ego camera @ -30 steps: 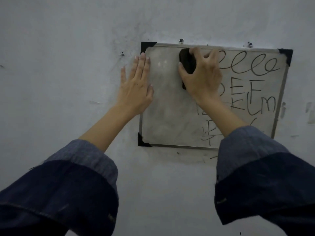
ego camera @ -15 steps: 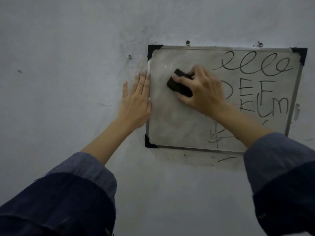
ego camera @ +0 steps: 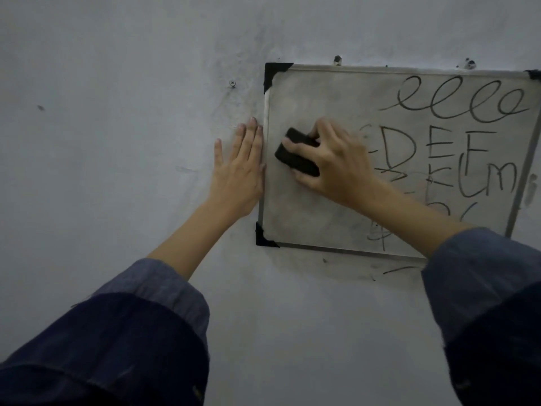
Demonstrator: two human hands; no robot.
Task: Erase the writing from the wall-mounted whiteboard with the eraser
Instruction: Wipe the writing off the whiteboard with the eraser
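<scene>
Change since earlier frames: eraser (ego camera: 298, 155) has come down from the top edge of the whiteboard (ego camera: 336, 218) to mid-height in the left half; it has turned from upright to slanted.
Camera shift: board sits further right in frame than before; part of that apparent move is the head, not the hand.
Meaning for task: judged as the left half being swept in downward strokes; that half now reads as grey smear with no legible marks.

Head view, right hand (ego camera: 339, 168): fingers curled over the top of the eraser, thumb along its lower edge; grasping it and pressing it to the board.
Head view, left hand (ego camera: 238, 171): flat on the wall (ego camera: 117, 142), fingers straight and released, holding nothing; fingertips just beside the board's left frame edge, thumb side touching or nearly touching it, cannot tell which.
Eraser position: left-centre of the board, between the left frame and the letter block.
Eraser orientation: long axis runs from upper left to lower right, tilted off horizontal; short end faces the upper-left corner.
Writing left (ego camera: 456, 101): loops along the top right, "D E F" and further letters below, a few strokes low centre partly hidden by the right forearm.
Progress estimate: roughly half cleared; right half untouched.
Next move, judgement: carry the eraser rightward into the letters, keeping it flat.
Off-board mark: dark stroke on the wall below the bottom frame.
</scene>
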